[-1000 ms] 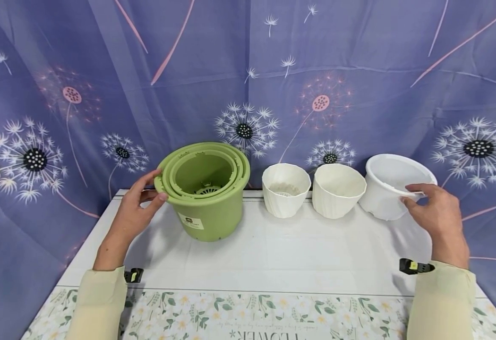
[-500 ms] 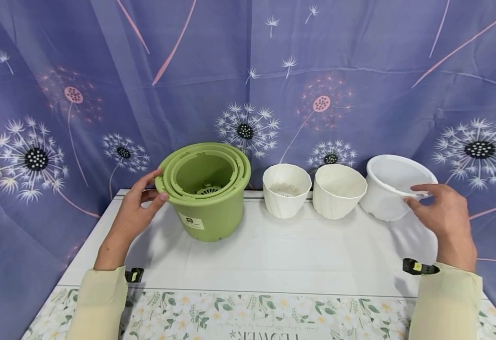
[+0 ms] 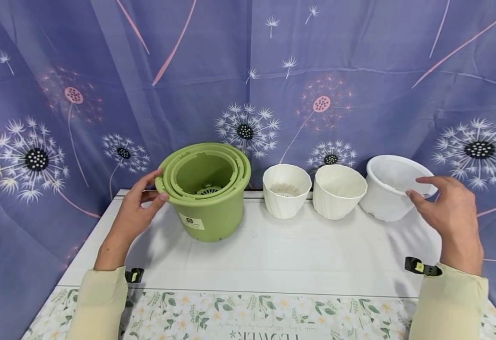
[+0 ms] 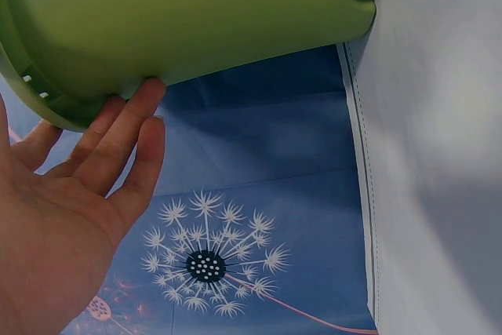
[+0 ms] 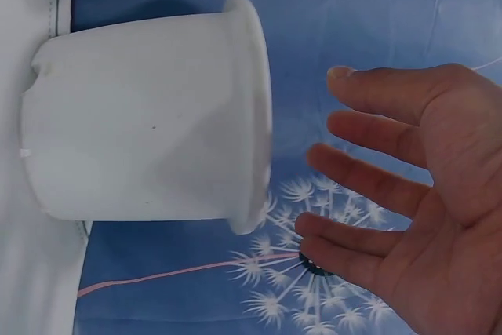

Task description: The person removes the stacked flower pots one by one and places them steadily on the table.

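At the left of the head view stands a large green flowerpot with smaller green pots nested in it. My left hand touches its left rim, thumb toward the front. In the left wrist view, the fingers lie fairly straight against the wall below the rim; the thumb is mostly out of sight. At the far right a smooth white flowerpot stands upright. Beside its rim is my right hand, apart from it, with spread fingers and nothing in them.
Two cream faceted flowerpots, a left one and a right one, stand between the green and white ones. The table has a floral-printed front strip. A blue dandelion-patterned curtain hangs behind and at both sides.
My right hand has let go of the white flowerpot's rim and moved slightly right, its fingers spreading. The left hand and all the pots stay where they were.
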The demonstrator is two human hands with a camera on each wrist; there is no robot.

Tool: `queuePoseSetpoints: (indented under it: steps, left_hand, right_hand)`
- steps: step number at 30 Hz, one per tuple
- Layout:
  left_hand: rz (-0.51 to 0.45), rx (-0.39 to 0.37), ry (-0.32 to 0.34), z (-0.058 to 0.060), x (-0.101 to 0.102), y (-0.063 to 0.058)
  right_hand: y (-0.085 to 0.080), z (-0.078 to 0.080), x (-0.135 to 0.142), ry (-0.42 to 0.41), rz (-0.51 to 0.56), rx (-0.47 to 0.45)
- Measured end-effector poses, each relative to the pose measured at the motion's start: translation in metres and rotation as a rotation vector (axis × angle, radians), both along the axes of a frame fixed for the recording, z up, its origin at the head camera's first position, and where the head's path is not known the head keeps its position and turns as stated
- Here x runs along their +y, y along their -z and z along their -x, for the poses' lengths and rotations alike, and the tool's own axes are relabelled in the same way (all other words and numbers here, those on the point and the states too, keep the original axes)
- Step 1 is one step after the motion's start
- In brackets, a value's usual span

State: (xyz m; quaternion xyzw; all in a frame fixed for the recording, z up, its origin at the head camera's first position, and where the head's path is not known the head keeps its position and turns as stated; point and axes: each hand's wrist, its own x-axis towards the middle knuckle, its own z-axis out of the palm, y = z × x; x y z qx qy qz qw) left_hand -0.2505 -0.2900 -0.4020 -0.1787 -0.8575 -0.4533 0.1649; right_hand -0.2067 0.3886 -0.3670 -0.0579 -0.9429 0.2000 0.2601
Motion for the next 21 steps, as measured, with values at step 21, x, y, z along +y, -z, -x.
queuePoseSetpoints:
  steps: [21]
  left_hand:
    - [-0.009, -0.01, 0.003, -0.001, 0.001, 0.0]
  right_hand:
    - [-0.018, -0.002, -0.038, -0.115, -0.036, 0.264]
